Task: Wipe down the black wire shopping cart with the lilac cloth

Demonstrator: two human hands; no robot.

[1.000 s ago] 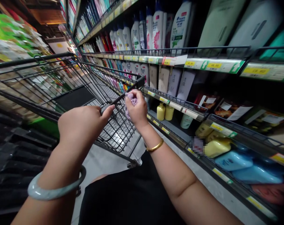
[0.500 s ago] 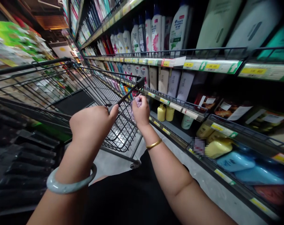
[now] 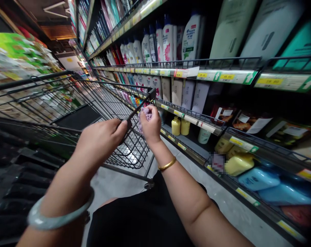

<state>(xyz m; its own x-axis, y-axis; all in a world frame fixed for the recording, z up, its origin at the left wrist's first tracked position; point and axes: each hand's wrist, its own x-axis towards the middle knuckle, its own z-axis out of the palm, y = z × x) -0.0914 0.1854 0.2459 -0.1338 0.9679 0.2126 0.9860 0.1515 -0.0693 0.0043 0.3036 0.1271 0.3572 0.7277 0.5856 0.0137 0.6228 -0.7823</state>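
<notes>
My left hand [image 3: 101, 137], with a pale bangle at the wrist, is closed around the dark handle bar [image 3: 137, 109] of a black wire shopping cart [image 3: 131, 151]. Closer to the bar's far right end, my right hand [image 3: 152, 127] is closed on a lilac, bumpy-textured soft thing [image 3: 142, 118]. Part of that thing is hidden in my fingers, and its kind does not show clearly. A gold bracelet [image 3: 168, 164] circles my right wrist. Inside the cart basket lies a dark flat panel [image 3: 77, 116].
Shelves of shampoo bottles [image 3: 168, 41] line the right side, fronted by wire rails and price labels [image 3: 224, 76]. Yellow bottles [image 3: 176, 126] stand on a lower shelf; blue bottles [image 3: 258, 178] lie lower right. Stacked packages [image 3: 16, 58] run along the left. The aisle floor [image 3: 194, 168] is grey.
My left wrist has dropped and shifted left, its hand still on the handle bar. My right hand with the lilac thing appears slightly further left. The view has tilted up a little.
</notes>
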